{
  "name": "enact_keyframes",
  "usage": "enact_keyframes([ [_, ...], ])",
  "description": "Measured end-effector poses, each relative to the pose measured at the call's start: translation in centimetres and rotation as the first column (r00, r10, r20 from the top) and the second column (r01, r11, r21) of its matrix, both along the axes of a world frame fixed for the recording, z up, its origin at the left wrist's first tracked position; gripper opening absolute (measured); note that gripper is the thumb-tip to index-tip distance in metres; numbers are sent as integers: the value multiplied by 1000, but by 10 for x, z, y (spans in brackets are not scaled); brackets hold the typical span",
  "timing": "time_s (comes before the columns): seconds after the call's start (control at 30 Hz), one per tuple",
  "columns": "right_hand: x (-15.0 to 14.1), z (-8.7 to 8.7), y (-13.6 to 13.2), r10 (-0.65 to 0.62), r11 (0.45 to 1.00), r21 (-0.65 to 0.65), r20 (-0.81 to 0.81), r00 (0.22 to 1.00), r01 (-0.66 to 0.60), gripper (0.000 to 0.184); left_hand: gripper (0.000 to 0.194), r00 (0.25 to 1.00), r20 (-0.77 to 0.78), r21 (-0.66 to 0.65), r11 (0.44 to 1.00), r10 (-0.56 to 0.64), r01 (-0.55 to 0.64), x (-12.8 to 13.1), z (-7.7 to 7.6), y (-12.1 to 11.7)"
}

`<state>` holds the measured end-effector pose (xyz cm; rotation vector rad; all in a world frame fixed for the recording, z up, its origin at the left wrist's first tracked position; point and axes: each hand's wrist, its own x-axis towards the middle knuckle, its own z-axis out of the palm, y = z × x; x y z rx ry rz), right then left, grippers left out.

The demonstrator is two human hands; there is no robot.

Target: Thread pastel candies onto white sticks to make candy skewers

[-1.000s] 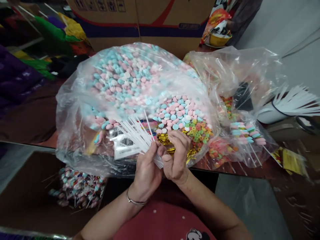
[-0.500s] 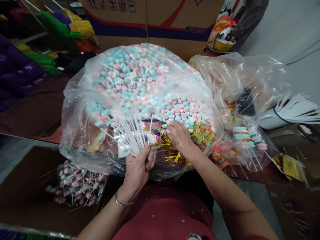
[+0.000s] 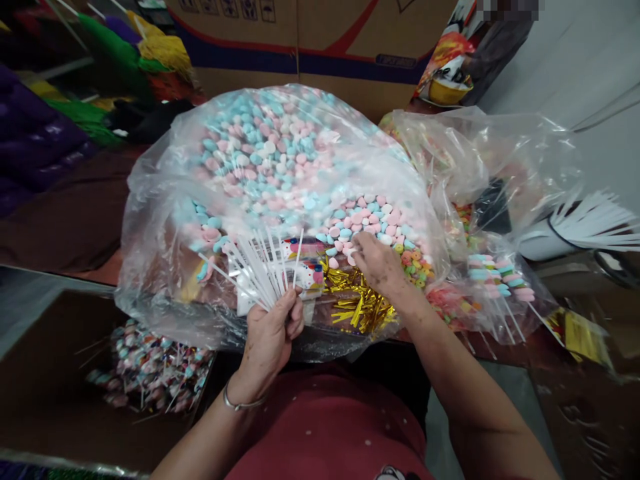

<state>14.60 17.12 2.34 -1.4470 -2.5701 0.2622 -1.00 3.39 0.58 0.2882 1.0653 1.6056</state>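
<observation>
My left hand (image 3: pixel 273 327) is closed round a fanned bundle of white lollipop sticks (image 3: pixel 260 263), their tips pointing up and away. At the near edge of a loose pile of pink, blue and white marshmallows (image 3: pixel 375 217), my right hand (image 3: pixel 377 263) has its fingers curled down among the sweets; whatever is between the fingertips is hidden. Gold twist ties (image 3: pixel 363 307) lie just below that hand. Ring-shaped gummy candies (image 3: pixel 415 267) show beside it, partly covered by the hand. Printed plastic packets (image 3: pixel 305 273) lie behind the sticks.
A large clear bag (image 3: pixel 270 150) of marshmallows fills the table's middle. To the right lie finished candy skewers (image 3: pixel 495 273), bags of gummies (image 3: pixel 435 143) and a bundle of white sticks (image 3: pixel 595 223). A cardboard box (image 3: pixel 55 373) at lower left holds many wrapped skewers (image 3: pixel 155 367).
My right hand has moved slightly right, from over the gold twist ties to the marshmallows' edge, uncovering more ties. My left hand keeps the sticks, shifted slightly left.
</observation>
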Motion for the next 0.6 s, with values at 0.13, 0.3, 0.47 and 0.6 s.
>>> enact_keyframes([
  [0.13,13,5,15,15,999,-31,-197,980,-21,23,29,1000,-19,-12,1000,-5,5,0,0,0],
  [0.3,12,10,8,-25,985,-168,-344,939,-35,12,31,999,-38,-18,1000,-19,18,2,1,-1],
  [0.47,-1,5,-10,6,995,-94,-81,997,-14,15,32,998,-56,-29,999,-33,31,6,3,0],
  [0.6,-4,-1,-13,-49,998,-25,127,991,53,19,34,997,-55,-13,999,-46,46,8,5,0],
])
